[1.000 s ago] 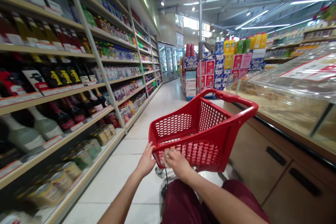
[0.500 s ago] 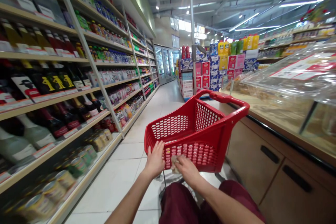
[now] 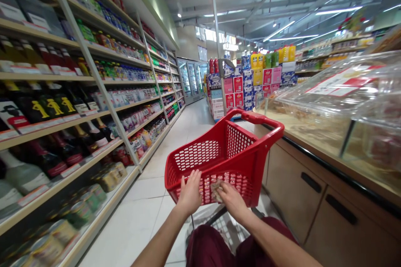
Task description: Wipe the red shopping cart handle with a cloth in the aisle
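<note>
In front of me stands a red plastic shopping cart (image 3: 257, 167) with perforated basket walls; no goods show inside the visible part. My left hand (image 3: 190, 191) rests against the near side by the upper rim, its fingers stretched out and holding nothing. My right hand (image 3: 232, 201) is closed on a crumpled beige-grey cloth (image 3: 216, 191), which is pressed to the perforated near wall. Part of the cloth is hidden beneath the fingers. Below the hands are my knees in dark red trousers (image 3: 208, 246).
Shelves (image 3: 103, 87) of bottles and cans line the left side. On the right, a wooden counter (image 3: 294, 183) carries clear plastic covers (image 3: 351, 79) and stands close to the cart. Stacked drink boxes (image 3: 230, 91) rise beyond it, and glass-door fridges (image 3: 192, 77) stand farther back.
My right hand has slid the cloth rightward along the cart's near wall. My left hand has also shifted a little right along the cart. The whole view has turned slightly to the right.
</note>
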Tool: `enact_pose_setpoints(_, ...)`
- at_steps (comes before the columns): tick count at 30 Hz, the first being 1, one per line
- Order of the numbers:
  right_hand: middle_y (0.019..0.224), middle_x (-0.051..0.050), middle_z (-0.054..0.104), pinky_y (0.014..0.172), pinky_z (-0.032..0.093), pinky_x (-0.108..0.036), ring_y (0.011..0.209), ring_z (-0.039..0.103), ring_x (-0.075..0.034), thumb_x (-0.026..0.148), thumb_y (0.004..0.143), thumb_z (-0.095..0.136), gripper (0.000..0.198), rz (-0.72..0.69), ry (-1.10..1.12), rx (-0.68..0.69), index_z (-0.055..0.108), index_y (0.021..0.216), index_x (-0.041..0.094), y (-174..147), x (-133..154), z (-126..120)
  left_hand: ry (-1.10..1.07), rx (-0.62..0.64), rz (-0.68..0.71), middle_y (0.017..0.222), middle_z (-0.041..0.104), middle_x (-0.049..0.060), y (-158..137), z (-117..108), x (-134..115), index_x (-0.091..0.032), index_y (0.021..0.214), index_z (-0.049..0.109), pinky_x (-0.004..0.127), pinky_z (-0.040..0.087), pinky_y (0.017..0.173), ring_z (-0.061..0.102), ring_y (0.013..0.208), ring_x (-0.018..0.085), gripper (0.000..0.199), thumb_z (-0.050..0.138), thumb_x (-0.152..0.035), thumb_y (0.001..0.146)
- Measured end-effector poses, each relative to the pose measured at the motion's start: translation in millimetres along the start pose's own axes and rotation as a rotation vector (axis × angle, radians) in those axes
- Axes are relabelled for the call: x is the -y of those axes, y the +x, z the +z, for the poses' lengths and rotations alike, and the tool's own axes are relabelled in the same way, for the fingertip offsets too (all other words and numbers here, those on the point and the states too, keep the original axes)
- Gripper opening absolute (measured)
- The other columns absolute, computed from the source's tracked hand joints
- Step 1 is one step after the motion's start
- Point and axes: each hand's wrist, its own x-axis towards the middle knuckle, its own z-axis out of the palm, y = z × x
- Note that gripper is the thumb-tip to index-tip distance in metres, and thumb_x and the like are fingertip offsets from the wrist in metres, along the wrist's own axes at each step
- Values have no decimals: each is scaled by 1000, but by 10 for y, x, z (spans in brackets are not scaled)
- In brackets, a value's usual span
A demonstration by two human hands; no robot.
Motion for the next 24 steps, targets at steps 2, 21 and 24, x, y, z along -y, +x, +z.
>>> enact_pose_setpoints(2,102,-8,58,77,43,-28,90,52,-17,14,85,41,26,14,9,-79,59,104,19,83,-40,-83,-1,-17,-15,142,24,6,17,0,-35,-13,133,23,47,4,107,13,132,17,77,39,-12,57)
enact_pose_setpoints(21,113,-9,54,84,41,-34,103,49,-20,18,86,42,27,160,-33,-153,59,106,21,166,-400,-346,7,-32,73,143,19,4,193,-34,-477,-12,133,21,45,5,108,10,132,17,73,36,-13,62)
enact_pose_setpoints(24,108,-8,57,83,42,-33,99,51,-20,14,82,47,23,145,-47,11,62,98,21,-85,-446,-297,14,-30,87,143,18,4,203,-24,-521,-11,134,20,45,6,108,10,132,17,74,35,-13,62)
